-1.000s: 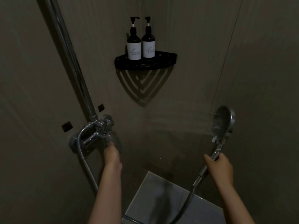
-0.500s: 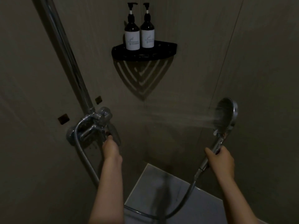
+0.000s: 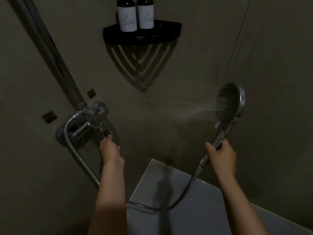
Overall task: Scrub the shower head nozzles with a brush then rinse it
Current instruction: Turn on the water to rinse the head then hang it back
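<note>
A chrome shower head [image 3: 228, 104] stands upright at the right, its nozzle face turned left, and water sprays leftward from it toward the corner. My right hand [image 3: 221, 155] grips its handle below the head. Its metal hose [image 3: 179, 199] loops down and left to the chrome mixer tap [image 3: 86, 122] on the left wall. My left hand [image 3: 110, 148] is closed on the tap's lever. No brush is in view.
A chrome riser pipe [image 3: 50, 53] runs up and left from the tap. A black corner shelf [image 3: 142, 33] holds two dark pump bottles [image 3: 135, 16]. A pale ledge [image 3: 177, 200] lies low between my arms. Tiled walls close in on both sides.
The spray from the shower head has grown from faint to a clear stream. The view has tilted down, so the shelf sits higher in frame. Both hands keep their grips.
</note>
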`<state>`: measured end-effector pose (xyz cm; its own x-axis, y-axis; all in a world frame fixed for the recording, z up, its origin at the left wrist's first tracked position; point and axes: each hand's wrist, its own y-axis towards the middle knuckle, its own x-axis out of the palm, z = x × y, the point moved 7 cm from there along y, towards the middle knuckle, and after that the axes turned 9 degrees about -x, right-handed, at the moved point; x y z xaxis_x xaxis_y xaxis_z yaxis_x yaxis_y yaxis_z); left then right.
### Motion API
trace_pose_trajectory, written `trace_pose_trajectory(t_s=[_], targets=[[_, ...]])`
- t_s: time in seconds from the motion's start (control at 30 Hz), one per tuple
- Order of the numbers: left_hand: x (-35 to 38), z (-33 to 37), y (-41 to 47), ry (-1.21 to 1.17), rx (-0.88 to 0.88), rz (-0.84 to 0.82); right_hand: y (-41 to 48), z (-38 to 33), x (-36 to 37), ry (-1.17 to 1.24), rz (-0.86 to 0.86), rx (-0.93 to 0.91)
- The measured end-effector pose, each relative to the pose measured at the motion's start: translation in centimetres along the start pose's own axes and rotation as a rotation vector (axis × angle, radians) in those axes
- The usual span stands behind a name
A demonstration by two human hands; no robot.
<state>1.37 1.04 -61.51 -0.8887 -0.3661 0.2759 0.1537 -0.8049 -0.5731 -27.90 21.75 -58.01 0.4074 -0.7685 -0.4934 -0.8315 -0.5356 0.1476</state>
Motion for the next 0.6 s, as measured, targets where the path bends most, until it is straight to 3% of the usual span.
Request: trace_pose_trajectory(t_s=[0.6], targets=[[0.6, -0.5, -0.9, -0.084, 0.066, 0.061, -0.2, 0.1, 0.0, 0.053, 0.052, -0.054]])
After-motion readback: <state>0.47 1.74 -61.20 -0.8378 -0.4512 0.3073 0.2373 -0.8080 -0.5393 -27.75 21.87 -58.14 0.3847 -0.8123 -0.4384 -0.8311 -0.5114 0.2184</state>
